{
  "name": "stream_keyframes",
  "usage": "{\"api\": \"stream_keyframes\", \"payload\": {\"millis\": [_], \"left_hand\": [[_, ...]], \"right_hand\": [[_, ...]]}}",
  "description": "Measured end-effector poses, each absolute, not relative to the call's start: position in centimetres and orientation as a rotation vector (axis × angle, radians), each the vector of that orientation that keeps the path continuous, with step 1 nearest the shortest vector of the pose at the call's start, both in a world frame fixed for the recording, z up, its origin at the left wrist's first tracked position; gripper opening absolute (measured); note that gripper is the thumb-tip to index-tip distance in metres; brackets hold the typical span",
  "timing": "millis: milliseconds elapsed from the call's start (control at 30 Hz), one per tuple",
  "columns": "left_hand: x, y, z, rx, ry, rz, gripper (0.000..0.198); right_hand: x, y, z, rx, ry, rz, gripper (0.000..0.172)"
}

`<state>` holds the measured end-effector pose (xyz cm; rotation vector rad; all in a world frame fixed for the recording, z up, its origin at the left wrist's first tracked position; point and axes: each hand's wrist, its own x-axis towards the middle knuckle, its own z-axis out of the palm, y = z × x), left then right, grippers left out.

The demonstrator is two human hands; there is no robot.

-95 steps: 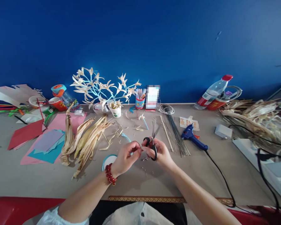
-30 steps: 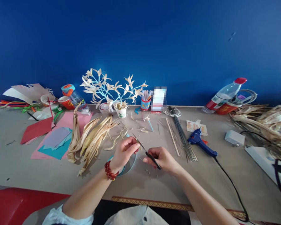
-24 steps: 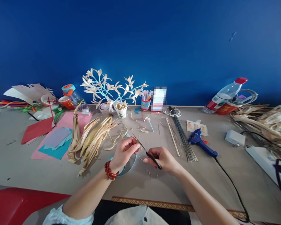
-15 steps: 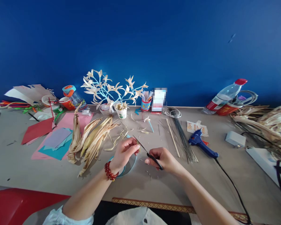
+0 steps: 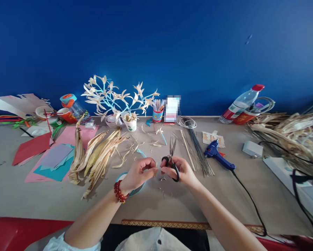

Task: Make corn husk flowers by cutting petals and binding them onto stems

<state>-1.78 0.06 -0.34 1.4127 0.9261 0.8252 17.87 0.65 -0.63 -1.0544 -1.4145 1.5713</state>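
My left hand (image 5: 138, 171) is curled, its fingertips pinching a tiny pale scrap of dried husk that is too small to make out well. My right hand (image 5: 179, 170) grips black-handled scissors (image 5: 172, 157), blades pointing up and away from me. The fingertips of both hands meet over the grey table (image 5: 156, 198). Under my left hand lies a roll of light-blue tape (image 5: 135, 188). Small husk clippings lie scattered below the hands.
Dried corn husks (image 5: 96, 157) lie left of the hands beside coloured paper sheets (image 5: 52, 158). A husk-flower branch (image 5: 114, 99) stands at the back. Wire stems (image 5: 198, 153), a blue glue gun (image 5: 216, 155) with cord, a water bottle (image 5: 240, 103) and more husks (image 5: 289, 134) sit right.
The scissors have swung from pointing left at the husk piece to pointing upward. My hands have drawn together at the fingertips.
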Motion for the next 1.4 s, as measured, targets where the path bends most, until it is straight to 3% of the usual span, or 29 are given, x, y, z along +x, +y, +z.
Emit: {"api": "stream_keyframes", "payload": {"millis": [400,733,1000,1400], "left_hand": [[-0.9,-0.2,-0.8,1.463,0.845,0.746,0.009],[-1.4,-0.1,-1.0,1.441,0.839,0.756,0.014],[-1.3,-0.1,-0.1,1.354,0.794,0.745,0.025],[-1.2,-0.2,0.0,1.244,0.881,0.865,0.019]], "right_hand": [[17.7,0.7,-1.3,-1.072,-1.294,1.625,0.026],[17.7,0.5,-0.8,-1.105,-1.360,1.654,0.033],[17.8,0.6,-1.5,-1.072,-1.329,1.591,0.027],[18.0,1.2,-1.6,-1.226,-1.487,1.444,0.033]]}}
